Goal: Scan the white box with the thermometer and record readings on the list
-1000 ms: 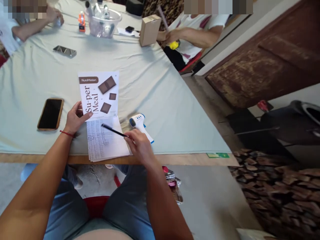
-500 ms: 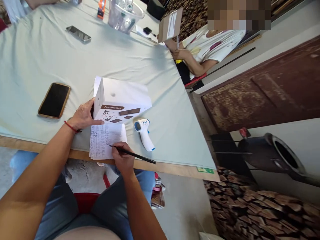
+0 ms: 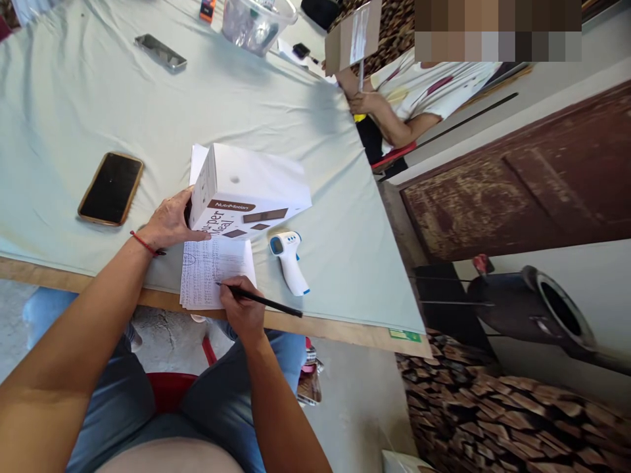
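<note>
My left hand (image 3: 171,220) grips the near left edge of a white cardboard box (image 3: 261,172) printed "NutriMotion". The box is tilted over written sheets of paper (image 3: 207,272) and hides their upper part. In my right hand (image 3: 242,307) is a black pen (image 3: 271,303), its tip at the handwriting on the top sheet. A white and blue infrared thermometer (image 3: 290,263) lies right of the papers. To the left of my left hand lies a phone (image 3: 111,188) in a brown-edged case, its screen dark.
A pale cloth covers the table (image 3: 98,118). Farther back are a metallic case (image 3: 160,52), an orange box (image 3: 207,9) and a clear plastic tub (image 3: 256,29). At the right, another person (image 3: 409,98) holds a cardboard piece (image 3: 353,39). Stacked firewood (image 3: 513,420) lies beyond the table.
The view has shifted slightly, so the tabletop things appear a little farther right and higher. My left hand keeps its hold on the box, and the pen stays at the paper.
</note>
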The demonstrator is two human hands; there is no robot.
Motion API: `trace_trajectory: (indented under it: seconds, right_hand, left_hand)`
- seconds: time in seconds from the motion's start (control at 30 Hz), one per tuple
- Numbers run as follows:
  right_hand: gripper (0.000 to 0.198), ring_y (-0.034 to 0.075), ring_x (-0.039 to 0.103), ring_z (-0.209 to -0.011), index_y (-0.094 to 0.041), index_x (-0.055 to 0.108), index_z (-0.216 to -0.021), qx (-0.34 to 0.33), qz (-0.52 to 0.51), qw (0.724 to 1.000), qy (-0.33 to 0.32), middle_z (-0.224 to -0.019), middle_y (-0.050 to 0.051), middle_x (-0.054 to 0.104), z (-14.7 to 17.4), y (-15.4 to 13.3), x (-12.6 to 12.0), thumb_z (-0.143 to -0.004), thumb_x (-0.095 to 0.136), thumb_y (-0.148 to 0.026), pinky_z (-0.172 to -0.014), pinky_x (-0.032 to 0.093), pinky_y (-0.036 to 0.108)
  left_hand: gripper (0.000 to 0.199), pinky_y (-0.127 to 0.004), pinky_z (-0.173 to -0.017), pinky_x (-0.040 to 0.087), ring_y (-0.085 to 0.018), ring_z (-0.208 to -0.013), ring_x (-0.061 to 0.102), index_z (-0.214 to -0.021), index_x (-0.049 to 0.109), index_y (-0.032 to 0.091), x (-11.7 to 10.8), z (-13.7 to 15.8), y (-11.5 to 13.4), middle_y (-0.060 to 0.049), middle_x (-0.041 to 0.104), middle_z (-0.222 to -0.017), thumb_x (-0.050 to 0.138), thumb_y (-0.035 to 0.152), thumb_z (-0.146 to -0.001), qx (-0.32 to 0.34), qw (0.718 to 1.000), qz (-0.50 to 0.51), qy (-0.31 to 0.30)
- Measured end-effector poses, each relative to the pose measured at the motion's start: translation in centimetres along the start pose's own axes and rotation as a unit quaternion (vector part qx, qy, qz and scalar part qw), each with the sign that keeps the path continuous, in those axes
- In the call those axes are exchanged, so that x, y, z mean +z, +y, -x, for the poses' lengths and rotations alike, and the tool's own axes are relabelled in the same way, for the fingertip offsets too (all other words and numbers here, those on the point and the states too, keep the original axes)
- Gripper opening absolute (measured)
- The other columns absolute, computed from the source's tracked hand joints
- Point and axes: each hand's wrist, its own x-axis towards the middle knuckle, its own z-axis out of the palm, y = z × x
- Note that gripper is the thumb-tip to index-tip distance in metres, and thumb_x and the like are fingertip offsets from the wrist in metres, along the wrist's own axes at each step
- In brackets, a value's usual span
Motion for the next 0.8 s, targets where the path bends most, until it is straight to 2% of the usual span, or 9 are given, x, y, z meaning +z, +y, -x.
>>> trace_trajectory:
  seconds: [0.6, 0.8]
  right_hand:
    - [0.007, 0.011, 0.048, -0.052, -0.021, 0.062, -0.068, -0.05, 0.006, 0.999, -0.001, -0.056, -0.005, 0.056, -0.1, 0.3, 0.1, -0.072, 0.059, -0.026, -0.054, 0.041, 0.025]
    - [0.007, 0.012, 0.052, -0.056, -0.021, 0.062, -0.068, -0.058, -0.008, 0.997, 0.04, -0.059, -0.004, 0.059, 0.1, 0.5, 0.1, -0.073, 0.059, -0.024, -0.056, 0.044, 0.025]
  left_hand:
    - [0.086, -0.041, -0.094, 0.052, -0.031, -0.111, 0.064, -0.131, 0.054, 0.02, -0.4, 0.1, 1.1, -0.009, 0.067, -0.122, 0.086, 0.045, -0.056, -0.001, 0.999, -0.048, -0.017]
    - [0.083, -0.042, -0.094, 0.052, -0.031, -0.111, 0.064, -0.13, 0.055, 0.021, -0.4, 0.1, 1.1, -0.009, 0.068, -0.12, 0.086, 0.046, -0.057, 0.005, 0.999, -0.04, -0.014]
